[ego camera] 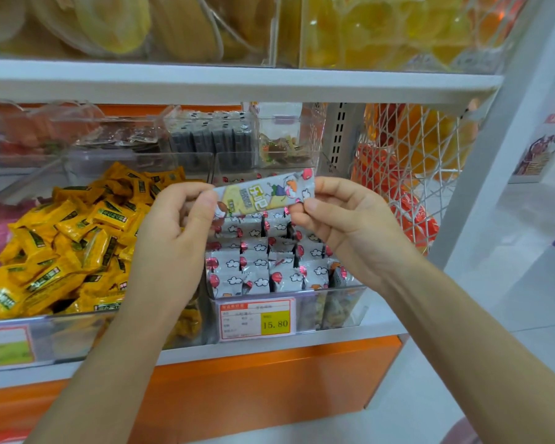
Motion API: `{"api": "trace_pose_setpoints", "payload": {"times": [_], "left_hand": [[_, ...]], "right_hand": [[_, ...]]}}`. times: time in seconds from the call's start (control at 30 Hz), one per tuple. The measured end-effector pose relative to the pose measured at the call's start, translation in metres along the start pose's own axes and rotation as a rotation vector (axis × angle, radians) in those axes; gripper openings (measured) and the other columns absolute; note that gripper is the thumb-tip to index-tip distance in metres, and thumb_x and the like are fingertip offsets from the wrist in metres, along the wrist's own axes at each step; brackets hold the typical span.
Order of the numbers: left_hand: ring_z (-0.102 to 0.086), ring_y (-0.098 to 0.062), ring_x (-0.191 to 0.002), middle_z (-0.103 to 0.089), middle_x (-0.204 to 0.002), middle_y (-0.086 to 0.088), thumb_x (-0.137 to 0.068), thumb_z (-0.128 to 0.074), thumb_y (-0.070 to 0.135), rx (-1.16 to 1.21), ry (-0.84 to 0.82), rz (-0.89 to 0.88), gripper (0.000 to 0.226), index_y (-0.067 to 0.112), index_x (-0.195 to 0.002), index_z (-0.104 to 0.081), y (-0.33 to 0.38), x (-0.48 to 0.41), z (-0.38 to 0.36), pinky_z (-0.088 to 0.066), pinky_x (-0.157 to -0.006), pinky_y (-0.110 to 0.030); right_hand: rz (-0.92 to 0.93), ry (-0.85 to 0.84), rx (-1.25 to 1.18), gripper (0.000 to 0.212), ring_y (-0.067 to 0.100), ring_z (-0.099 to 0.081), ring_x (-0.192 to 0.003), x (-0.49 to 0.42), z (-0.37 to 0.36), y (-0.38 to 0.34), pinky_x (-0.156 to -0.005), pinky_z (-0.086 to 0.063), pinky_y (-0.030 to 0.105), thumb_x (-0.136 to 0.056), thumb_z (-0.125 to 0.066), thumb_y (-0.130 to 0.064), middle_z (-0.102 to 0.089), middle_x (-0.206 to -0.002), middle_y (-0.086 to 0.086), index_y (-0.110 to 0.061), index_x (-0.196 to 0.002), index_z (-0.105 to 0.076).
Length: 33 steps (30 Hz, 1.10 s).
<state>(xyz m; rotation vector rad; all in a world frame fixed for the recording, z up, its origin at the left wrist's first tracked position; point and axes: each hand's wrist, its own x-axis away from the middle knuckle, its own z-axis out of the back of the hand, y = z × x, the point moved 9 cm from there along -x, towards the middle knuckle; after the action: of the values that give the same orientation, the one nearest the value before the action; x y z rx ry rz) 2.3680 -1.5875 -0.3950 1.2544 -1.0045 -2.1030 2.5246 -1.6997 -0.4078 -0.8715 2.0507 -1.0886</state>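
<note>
Pinching snack packet [263,195] at each end, left hand [173,229] and right hand [343,219], flat above its bin [340,307], likely for reading.

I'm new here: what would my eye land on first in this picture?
Most likely the long white snack packet with its cartoon print, held level at the centre, its ends pinched by the left hand and the right hand. Just below, a clear bin holds rows of matching packets, with a price tag reading 15.80 on its front. To the left lies a bright heap of yellow packets.
</note>
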Motion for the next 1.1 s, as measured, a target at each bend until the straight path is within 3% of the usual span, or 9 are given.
{"api": "trace_pose_setpoints", "payload": {"times": [0.13,0.27,0.37,0.53,0.63,0.73,0.93,1.1], "left_hand": [[-0.056,0.002,-0.072,-0.059,-0.084,0.011,-0.095,-0.044,0.034,0.032,0.008,0.01,0.011,0.034,-0.096,-0.055,-0.001,0.0,0.001,-0.041,-0.058,-0.006],[-0.054,-0.012,-0.071,-0.062,-0.082,-0.007,-0.092,-0.05,0.033,0.03,-0.001,0.009,0.008,0.032,-0.097,-0.056,0.001,0.002,-0.001,-0.044,-0.058,-0.016],[-0.059,-0.013,-0.077,-0.065,-0.085,-0.004,-0.088,-0.055,0.032,0.079,-0.041,0.025,0.019,0.03,-0.107,-0.057,0.002,0.002,-0.004,-0.05,-0.065,-0.02],[-0.061,-0.012,-0.083,-0.065,-0.09,-0.002,-0.085,-0.061,0.019,0.15,-0.109,-0.008,0.038,0.028,-0.121,-0.055,0.01,0.003,-0.008,-0.053,-0.074,-0.02],[-0.061,-0.013,-0.087,-0.065,-0.092,-0.002,-0.084,-0.062,0.008,0.219,-0.132,-0.025,0.043,0.034,-0.118,-0.055,0.014,0.004,-0.01,-0.054,-0.079,-0.029],[-0.061,-0.014,-0.086,-0.063,-0.092,-0.006,-0.083,-0.062,0.004,0.258,-0.146,-0.041,0.047,0.038,-0.115,-0.055,0.017,0.004,-0.01,-0.053,-0.08,-0.029],[-0.064,-0.006,-0.079,-0.065,-0.081,0.004,-0.083,-0.06,0.0,0.312,-0.151,-0.028,0.05,0.034,-0.119,-0.052,0.016,0.003,-0.01,-0.05,-0.074,-0.016],[-0.065,-0.005,-0.064,-0.066,-0.075,0.006,-0.085,-0.057,-0.002,0.27,-0.117,0.003,0.036,0.03,-0.102,-0.059,0.011,0.002,-0.009,-0.047,-0.049,-0.014]], "right_hand": [[-0.016,0.016,-0.004,0.018,0.017,-0.068,-0.058,-0.001,0.002,0.002,-0.059,-0.055,0.019,-0.08,-0.052,0.016,-0.068,-0.065,0.01,0.001,-0.089,-0.057],[-0.038,0.08,-0.039,0.015,0.015,-0.067,-0.056,-0.002,0.009,0.004,-0.057,-0.054,0.018,-0.083,-0.051,0.014,-0.067,-0.064,0.011,0.003,-0.092,-0.055],[-0.06,0.131,-0.076,0.008,0.013,-0.065,-0.056,-0.002,0.015,0.006,-0.056,-0.054,0.017,-0.086,-0.052,0.008,-0.064,-0.069,0.012,0.001,-0.088,-0.056],[-0.077,0.212,-0.131,0.014,0.012,-0.064,-0.053,-0.001,0.025,0.009,-0.055,-0.053,0.017,-0.089,-0.05,0.007,-0.063,-0.057,0.005,-0.003,-0.08,-0.055],[-0.096,0.227,-0.156,0.011,0.011,-0.063,-0.054,-0.001,0.025,0.011,-0.054,-0.053,0.016,-0.09,-0.048,0.007,-0.061,-0.067,0.01,0.0,-0.083,-0.054],[-0.111,0.24,-0.167,0.012,0.011,-0.062,-0.052,-0.001,0.026,0.013,-0.053,-0.053,0.016,-0.09,-0.048,0.007,-0.057,-0.069,0.01,0.0,-0.082,-0.054],[-0.055,0.221,-0.067,0.016,0.011,-0.062,-0.052,-0.001,0.027,0.007,-0.054,-0.052,0.016,-0.091,-0.046,0.007,-0.06,-0.057,0.003,-0.004,-0.082,-0.051],[0.053,0.134,0.114,0.021,0.014,-0.061,-0.063,-0.001,0.02,-0.008,-0.052,-0.051,0.022,-0.092,-0.049,0.002,-0.057,-0.079,0.003,-0.012,-0.104,-0.059]]}}
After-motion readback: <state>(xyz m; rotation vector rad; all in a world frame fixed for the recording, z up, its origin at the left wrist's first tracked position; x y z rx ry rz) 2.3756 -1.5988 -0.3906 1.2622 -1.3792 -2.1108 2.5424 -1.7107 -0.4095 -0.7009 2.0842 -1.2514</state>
